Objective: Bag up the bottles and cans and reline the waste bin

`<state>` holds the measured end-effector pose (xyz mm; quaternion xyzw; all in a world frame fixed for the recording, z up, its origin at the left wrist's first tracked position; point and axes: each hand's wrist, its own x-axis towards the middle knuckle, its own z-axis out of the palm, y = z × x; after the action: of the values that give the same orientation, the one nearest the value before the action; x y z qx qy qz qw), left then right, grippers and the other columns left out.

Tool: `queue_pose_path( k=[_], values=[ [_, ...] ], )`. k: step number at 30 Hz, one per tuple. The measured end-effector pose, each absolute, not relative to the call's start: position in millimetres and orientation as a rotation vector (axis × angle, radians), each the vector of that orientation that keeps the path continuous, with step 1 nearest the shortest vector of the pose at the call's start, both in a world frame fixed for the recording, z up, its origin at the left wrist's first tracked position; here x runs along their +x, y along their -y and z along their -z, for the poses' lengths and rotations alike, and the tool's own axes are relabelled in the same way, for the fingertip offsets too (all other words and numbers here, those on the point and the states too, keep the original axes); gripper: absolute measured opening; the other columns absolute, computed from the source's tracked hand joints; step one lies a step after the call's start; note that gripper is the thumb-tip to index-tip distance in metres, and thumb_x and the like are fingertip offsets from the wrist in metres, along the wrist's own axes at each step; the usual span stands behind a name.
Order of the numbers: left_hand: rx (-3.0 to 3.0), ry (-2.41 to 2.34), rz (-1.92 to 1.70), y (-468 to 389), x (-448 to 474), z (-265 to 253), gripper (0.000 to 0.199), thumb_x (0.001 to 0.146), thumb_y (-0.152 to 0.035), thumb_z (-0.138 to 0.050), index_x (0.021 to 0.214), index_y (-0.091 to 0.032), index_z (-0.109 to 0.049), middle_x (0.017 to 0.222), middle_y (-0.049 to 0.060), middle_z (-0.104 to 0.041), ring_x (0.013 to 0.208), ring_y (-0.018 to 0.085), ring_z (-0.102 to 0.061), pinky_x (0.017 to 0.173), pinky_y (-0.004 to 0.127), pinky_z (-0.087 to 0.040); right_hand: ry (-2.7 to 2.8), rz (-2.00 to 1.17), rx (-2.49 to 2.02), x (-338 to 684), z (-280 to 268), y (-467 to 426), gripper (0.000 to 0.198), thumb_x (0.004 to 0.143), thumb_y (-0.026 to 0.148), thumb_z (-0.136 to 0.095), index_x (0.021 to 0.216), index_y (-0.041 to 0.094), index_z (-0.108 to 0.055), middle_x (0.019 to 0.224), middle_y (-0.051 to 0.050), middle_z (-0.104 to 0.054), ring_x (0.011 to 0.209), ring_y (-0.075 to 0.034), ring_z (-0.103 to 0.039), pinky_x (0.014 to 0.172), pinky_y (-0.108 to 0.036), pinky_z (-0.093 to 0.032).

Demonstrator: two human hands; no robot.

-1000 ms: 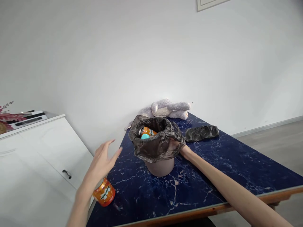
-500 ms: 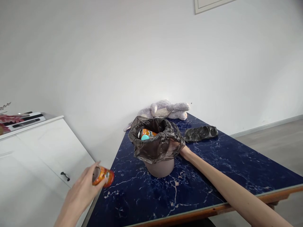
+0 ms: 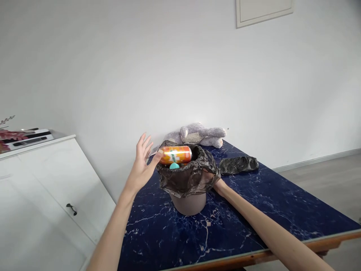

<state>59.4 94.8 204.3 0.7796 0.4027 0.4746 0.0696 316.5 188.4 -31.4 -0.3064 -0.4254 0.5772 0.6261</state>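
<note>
Orange can (image 3: 176,154): on its side at the mouth of the dark bag liner (image 3: 186,183), which is folded over the rim of a grey-brown bin (image 3: 188,204); whether it rests or is dropping, I cannot tell from where I stand.
Left hand (image 3: 141,168): let go, fingers spread and upright, thumb at the can's near end; contact of thumb and can is uncertain.
Right hand (image 3: 211,177): against the bin's right side, partly veiled by the liner's overhang; I cannot tell whether it grips or merely steadies.
Stage, done: the liner is fitted, a turquoise piece (image 3: 174,166) lies inside, and the can is over the opening; the placing of this can looks, in my judgement, nearly complete.
Stage, left: the can is not yet wholly below the liner's edge. Anything deeper in the bin is hidden, so I cannot judge the full load.
Count, in use: two hands, one bin, one liner, one can plainly seen, one turquoise piece.
Count, around: one crumpled black bag (image 3: 239,165) right of the bin, one grey plush toy (image 3: 194,133) behind it, one blue marbled table (image 3: 225,233), one white cabinet (image 3: 47,184) with one dark handle (image 3: 72,209) showing.
</note>
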Motion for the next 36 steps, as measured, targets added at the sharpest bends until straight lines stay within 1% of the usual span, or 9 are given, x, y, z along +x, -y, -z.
queue_pose_path(
  k=[3,5,6,11,13,17,22,29,36],
  values=[
    [2.148,-1.349,-1.523,-125.9,33.0,-162.7,0.064,0.113,-0.061,-0.023,0.168,-0.03,-0.018,0.176,0.017,-0.032,0.157,0.024,-0.044,0.125,0.044,-0.042,0.949,-1.329,-0.699,315.5,31.5,-189.1,0.047,0.081,0.06,-0.085,0.11,0.023,-0.081,0.122,-0.009,-0.081,0.119,-0.03,-0.073,0.105,-0.046,-0.057],
    [2.047,-1.669,-1.533,-142.9,6.3,-128.5,0.064,0.113,-0.056,-0.005,0.168,-0.026,-0.02,0.173,0.016,-0.039,0.155,0.02,-0.047,0.124,0.038,-0.044,0.938,-1.328,-0.689,315.0,31.1,-189.3,0.052,0.071,0.063,-0.089,0.107,0.026,-0.083,0.116,-0.008,-0.083,0.12,-0.033,-0.073,0.107,-0.046,-0.056],
    [1.999,-1.789,-1.495,-149.6,-7.8,-110.5,0.066,0.113,-0.055,-0.004,0.166,-0.023,-0.025,0.171,0.017,-0.041,0.156,0.022,-0.047,0.125,0.042,-0.042,0.933,-1.327,-0.687,314.8,30.8,-189.6,0.053,0.069,0.063,-0.09,0.107,0.026,-0.083,0.114,-0.008,-0.084,0.12,-0.034,-0.073,0.108,-0.048,-0.055],
    [1.896,-2.193,-1.144,-165.6,-64.8,-26.0,0.07,0.108,-0.055,-0.03,0.152,-0.004,-0.049,0.163,0.032,-0.046,0.158,0.043,-0.038,0.128,0.063,-0.03,0.913,-1.329,-0.694,313.4,30.8,-191.8,0.056,0.063,0.063,-0.091,0.104,0.025,-0.084,0.108,-0.008,-0.085,0.118,-0.036,-0.075,0.111,-0.052,-0.052],
    [1.932,-2.262,-0.941,-168.8,-77.7,-1.7,0.068,0.101,-0.054,-0.044,0.144,-0.003,-0.058,0.159,0.033,-0.051,0.157,0.048,-0.039,0.127,0.068,-0.027,0.914,-1.331,-0.695,312.8,30.5,-191.7,0.054,0.063,0.063,-0.091,0.102,0.026,-0.084,0.108,-0.008,-0.085,0.119,-0.036,-0.074,0.112,-0.052,-0.052],
    [2.078,-2.277,-0.657,-178.6,-92.9,23.7,0.064,0.1,-0.046,-0.046,0.148,-0.007,-0.06,0.165,0.025,-0.049,0.16,0.041,-0.036,0.13,0.057,-0.026,0.93,-1.331,-0.687,312.5,28.0,-188.6,0.05,0.068,0.06,-0.09,0.103,0.027,-0.084,0.111,-0.008,-0.084,0.12,-0.035,-0.074,0.111,-0.05,-0.054],
    [2.178,-2.3,-0.478,-187.2,-104.3,33.1,0.068,0.105,-0.049,-0.036,0.156,-0.007,-0.054,0.169,0.023,-0.042,0.162,0.04,-0.032,0.13,0.057,-0.026,0.931,-1.335,-0.691,313.0,26.6,-186.1,0.051,0.07,0.062,-0.088,0.106,0.026,-0.083,0.115,-0.008,-0.084,0.121,-0.033,-0.074,0.113,-0.049,-0.052],
    [2.226,-2.333,-0.387,-189.6,-108.4,39.0,0.068,0.108,-0.05,-0.032,0.159,-0.01,-0.052,0.169,0.022,-0.043,0.161,0.039,-0.033,0.129,0.056,-0.028,0.917,-1.358,-0.714,313.3,31.4,-188.7,0.049,0.069,0.058,-0.09,0.104,0.023,-0.083,0.108,-0.009,-0.085,0.118,-0.035,-0.074,0.108,-0.046,-0.054],
    [2.242,-2.349,-0.382,-189.8,-107.1,40.0,0.066,0.108,-0.047,-0.034,0.159,-0.009,-0.052,0.169,0.022,-0.044,0.161,0.039,-0.035,0.128,0.057,-0.029,0.917,-1.376,-0.729,312.5,34.8,-190.4,0.035,0.1,0.05,-0.072,0.11,0.017,-0.076,0.118,-0.008,-0.079,0.111,-0.025,-0.075,0.107,-0.049,-0.056]
  ],
)
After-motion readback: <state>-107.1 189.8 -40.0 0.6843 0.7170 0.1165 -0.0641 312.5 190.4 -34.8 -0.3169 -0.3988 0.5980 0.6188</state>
